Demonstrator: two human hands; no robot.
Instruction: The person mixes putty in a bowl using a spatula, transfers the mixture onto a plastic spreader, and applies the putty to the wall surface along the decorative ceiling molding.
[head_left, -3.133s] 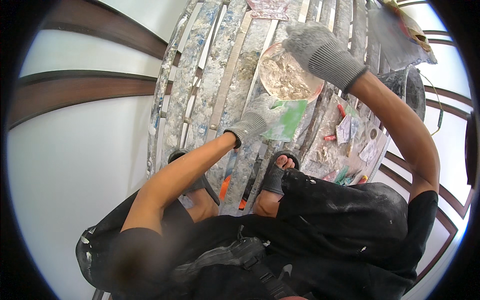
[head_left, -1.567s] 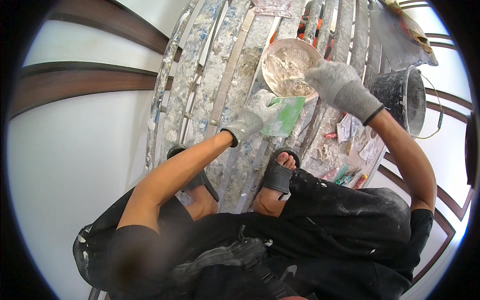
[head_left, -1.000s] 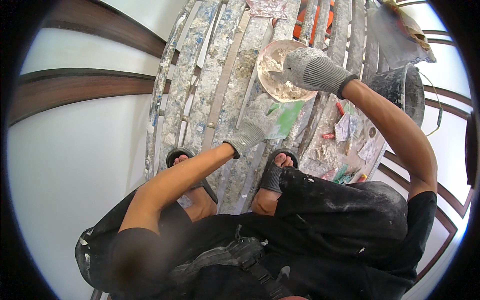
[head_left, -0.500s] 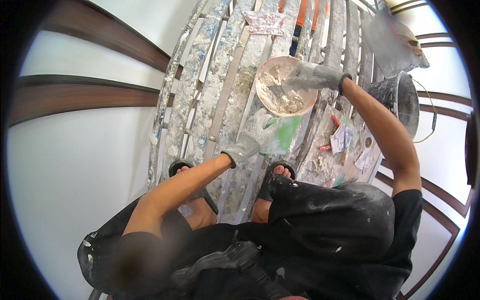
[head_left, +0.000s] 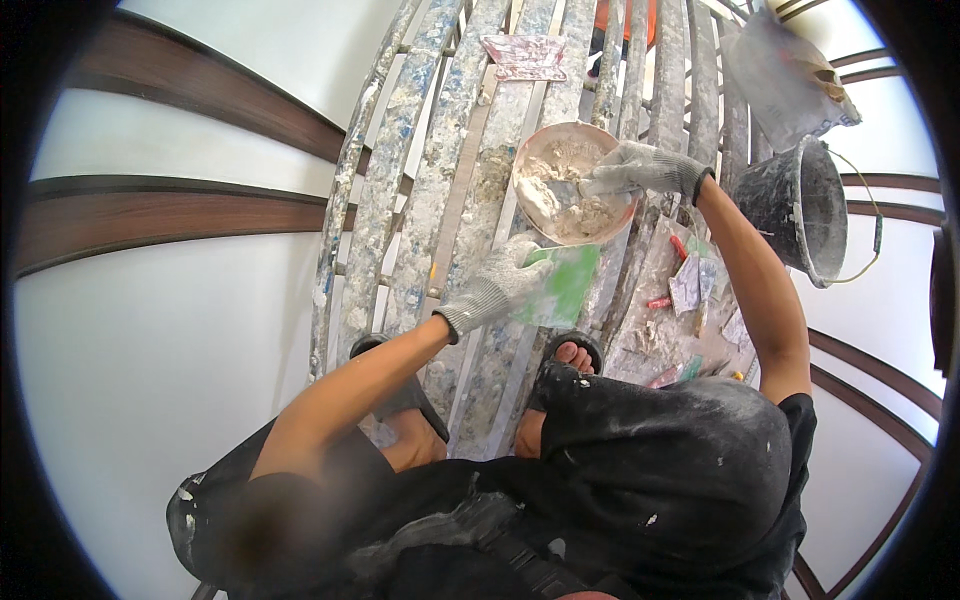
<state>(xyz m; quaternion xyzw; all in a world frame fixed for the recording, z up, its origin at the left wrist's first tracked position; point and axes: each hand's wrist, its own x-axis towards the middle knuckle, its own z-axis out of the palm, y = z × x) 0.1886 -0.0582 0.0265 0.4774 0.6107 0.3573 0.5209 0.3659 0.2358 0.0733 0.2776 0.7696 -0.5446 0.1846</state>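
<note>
A round bowl (head_left: 522,205) of whitish, lumpy plaster stands on the planks in front of me. My right hand (head_left: 640,168), in a grey knit glove, reaches over its right rim with fingers closed round a putty knife (head_left: 568,192). The blade lies in the plaster, and its handle is hidden in the glove. My left hand (head_left: 510,277), gloved too, is closed on the left edge of a flat green plastic spreader (head_left: 572,285) smeared with white. The spreader is held just below the bowl's near rim.
Gapped, plaster-crusted planks (head_left: 415,165) form the platform under my sandals. A pinkish plastic spreader (head_left: 525,57) lies farther off. To the right are a black bucket (head_left: 785,205), a sack (head_left: 785,80) and a board (head_left: 650,340) with red-handled tools. Orange clothing (head_left: 640,25) shows below the planks.
My right hand has drawn slightly back to the right with the putty knife, and more of the plaster shows. My left hand still grips the green spreader. The whole view has shifted a little.
</note>
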